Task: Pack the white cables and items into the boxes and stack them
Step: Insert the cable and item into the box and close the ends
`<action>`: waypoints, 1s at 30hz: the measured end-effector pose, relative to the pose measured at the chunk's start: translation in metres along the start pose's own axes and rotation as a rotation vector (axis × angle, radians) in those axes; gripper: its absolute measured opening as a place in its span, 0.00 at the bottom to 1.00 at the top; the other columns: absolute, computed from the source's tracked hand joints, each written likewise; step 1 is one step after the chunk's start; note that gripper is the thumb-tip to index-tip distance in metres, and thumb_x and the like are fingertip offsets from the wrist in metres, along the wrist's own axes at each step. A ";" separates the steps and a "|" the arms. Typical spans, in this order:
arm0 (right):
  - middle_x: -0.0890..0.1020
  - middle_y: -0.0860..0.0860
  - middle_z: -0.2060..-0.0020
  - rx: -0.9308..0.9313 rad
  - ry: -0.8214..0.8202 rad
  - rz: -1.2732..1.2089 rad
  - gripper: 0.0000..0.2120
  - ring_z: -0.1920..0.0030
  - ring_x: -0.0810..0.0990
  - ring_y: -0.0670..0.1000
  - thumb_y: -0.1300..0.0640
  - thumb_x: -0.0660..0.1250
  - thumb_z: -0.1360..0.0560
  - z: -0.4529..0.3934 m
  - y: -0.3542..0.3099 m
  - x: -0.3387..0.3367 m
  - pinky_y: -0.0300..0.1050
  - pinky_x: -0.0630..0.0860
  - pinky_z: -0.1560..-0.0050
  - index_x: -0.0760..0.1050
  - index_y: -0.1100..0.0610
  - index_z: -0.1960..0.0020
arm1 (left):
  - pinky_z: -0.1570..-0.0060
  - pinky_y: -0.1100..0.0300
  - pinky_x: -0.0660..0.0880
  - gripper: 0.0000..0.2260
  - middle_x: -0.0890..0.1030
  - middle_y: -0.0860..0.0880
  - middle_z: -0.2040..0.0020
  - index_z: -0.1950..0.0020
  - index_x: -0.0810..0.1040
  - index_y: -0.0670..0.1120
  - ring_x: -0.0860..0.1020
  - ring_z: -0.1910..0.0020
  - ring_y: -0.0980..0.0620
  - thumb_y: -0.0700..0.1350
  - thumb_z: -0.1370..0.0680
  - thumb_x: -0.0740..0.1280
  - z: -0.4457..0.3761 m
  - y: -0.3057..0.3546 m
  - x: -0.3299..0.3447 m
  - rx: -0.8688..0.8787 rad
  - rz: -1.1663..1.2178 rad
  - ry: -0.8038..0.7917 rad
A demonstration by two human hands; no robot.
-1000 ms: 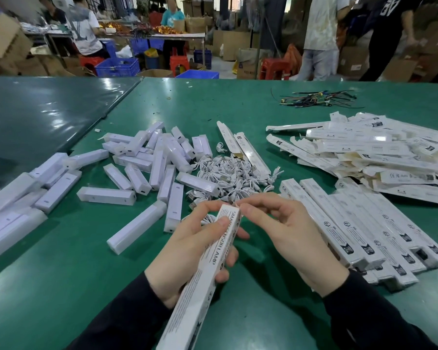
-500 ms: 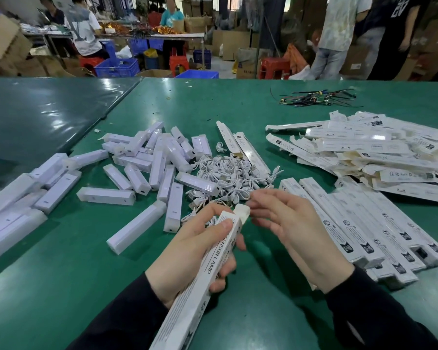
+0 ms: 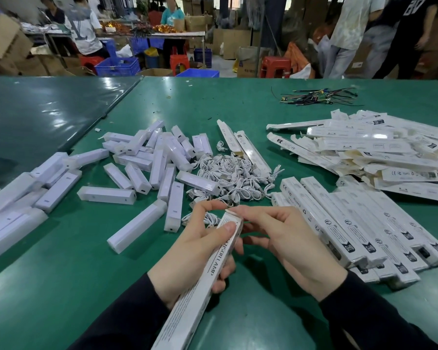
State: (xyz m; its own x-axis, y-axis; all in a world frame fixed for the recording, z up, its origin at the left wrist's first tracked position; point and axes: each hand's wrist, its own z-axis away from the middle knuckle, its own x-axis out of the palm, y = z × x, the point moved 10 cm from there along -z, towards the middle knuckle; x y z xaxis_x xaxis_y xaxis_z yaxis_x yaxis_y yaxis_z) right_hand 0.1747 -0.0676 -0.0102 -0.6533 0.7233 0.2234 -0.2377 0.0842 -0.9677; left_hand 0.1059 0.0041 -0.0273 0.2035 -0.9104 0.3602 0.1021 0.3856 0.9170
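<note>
Far left of the left grip [image 3: 200,251], loose white lamp bars [image 3: 106,195] lie scattered on the green tabletop [image 3: 61,299], within reach for the next fill. The left grip is wrapped around a long white box [image 3: 200,294], thumb pressed on its top face near the far end and fingers curled under, so the box is steadied with its open end pointing away from the person. Just beyond both grips sits the heap of white cables [image 3: 235,178], close enough to pick from without leaning. The right grip [image 3: 286,241] meets the box's far end, its fingertips [image 3: 234,213] pinching the end flap, probably to tuck it shut. Right of that grip, closed boxes lie side by side in a stack [image 3: 364,231], with flat unfolded boxes [image 3: 364,150] piled beyond them.

Against half a second earlier, the end flap that stood up is now folded down onto the box end, the right fingertips have closed in on it, and the left forefinger has lifted clear of the box.
</note>
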 end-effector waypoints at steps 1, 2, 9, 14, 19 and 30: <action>0.85 0.59 0.63 0.005 0.019 -0.012 0.07 0.67 0.81 0.51 0.61 0.71 0.28 -0.001 0.001 -0.002 0.39 0.78 0.66 0.85 0.64 0.55 | 0.82 0.65 0.67 0.21 0.76 0.41 0.64 0.37 0.64 0.50 0.68 0.78 0.49 0.47 0.28 0.66 0.000 0.000 0.001 -0.001 -0.005 -0.008; 0.85 0.59 0.62 0.012 0.031 -0.021 0.07 0.67 0.81 0.50 0.63 0.70 0.26 -0.001 0.003 -0.004 0.39 0.78 0.67 0.85 0.65 0.55 | 0.81 0.65 0.67 0.21 0.76 0.41 0.64 0.37 0.65 0.50 0.68 0.77 0.49 0.47 0.28 0.66 0.000 0.000 0.002 -0.002 -0.010 -0.014; 0.85 0.59 0.63 0.007 0.033 0.003 0.07 0.69 0.81 0.50 0.65 0.68 0.25 -0.001 0.002 -0.003 0.38 0.78 0.67 0.85 0.64 0.55 | 0.81 0.65 0.67 0.21 0.76 0.40 0.64 0.39 0.64 0.49 0.68 0.77 0.49 0.47 0.29 0.66 0.000 -0.002 0.004 -0.002 -0.010 -0.024; 0.85 0.60 0.63 0.011 0.045 0.014 0.07 0.70 0.79 0.51 0.66 0.68 0.26 -0.002 0.003 -0.004 0.39 0.78 0.67 0.86 0.63 0.56 | 0.81 0.65 0.67 0.21 0.76 0.40 0.64 0.38 0.64 0.48 0.68 0.77 0.49 0.47 0.28 0.66 -0.001 -0.002 0.001 0.007 -0.013 0.000; 0.86 0.59 0.61 -0.002 0.041 0.054 0.07 0.68 0.80 0.52 0.65 0.69 0.25 -0.002 0.004 -0.006 0.38 0.77 0.66 0.86 0.62 0.55 | 0.81 0.65 0.67 0.21 0.76 0.40 0.63 0.38 0.65 0.49 0.68 0.77 0.49 0.47 0.29 0.66 -0.001 -0.003 0.000 0.012 -0.026 0.008; 0.79 0.54 0.47 -0.313 -0.101 0.220 0.17 0.54 0.81 0.47 0.54 0.70 0.27 0.010 -0.013 0.023 0.38 0.77 0.55 0.78 0.54 0.39 | 0.78 0.63 0.72 0.12 0.77 0.43 0.59 0.41 0.78 0.49 0.73 0.73 0.52 0.48 0.22 0.62 -0.005 0.010 0.006 0.025 0.437 -0.117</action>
State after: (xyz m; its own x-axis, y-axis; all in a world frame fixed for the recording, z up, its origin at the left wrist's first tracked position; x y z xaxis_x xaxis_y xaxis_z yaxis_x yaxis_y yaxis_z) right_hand 0.1553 -0.0593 0.0092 -0.7353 0.6777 0.0017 0.1362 0.1503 -0.9792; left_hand 0.1132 0.0034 -0.0171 0.1102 -0.6741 0.7304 0.0070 0.7354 0.6776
